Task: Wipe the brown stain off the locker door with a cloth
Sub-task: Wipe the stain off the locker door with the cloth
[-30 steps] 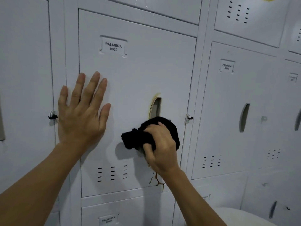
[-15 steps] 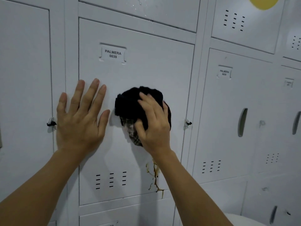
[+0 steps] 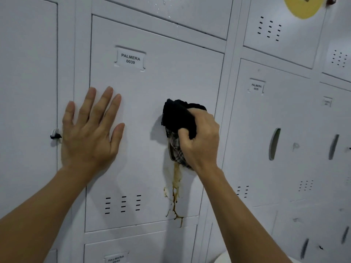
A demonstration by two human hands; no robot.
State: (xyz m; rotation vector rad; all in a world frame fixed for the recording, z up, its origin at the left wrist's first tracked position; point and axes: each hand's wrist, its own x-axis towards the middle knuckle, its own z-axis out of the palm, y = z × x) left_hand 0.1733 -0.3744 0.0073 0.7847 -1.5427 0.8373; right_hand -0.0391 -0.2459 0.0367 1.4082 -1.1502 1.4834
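A right hand (image 3: 201, 137) presses a bunched black cloth (image 3: 178, 118) against a white locker door (image 3: 155, 82); brown stain (image 3: 175, 188) drips below it. The left hand (image 3: 89, 133) lies flat near the door's left edge.

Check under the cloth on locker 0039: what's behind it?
The cloth, bunched in the right hand, is pressed on the locker door. Brown stain runs out below it. Whatever lies behind the cloth, further staining included, is covered.
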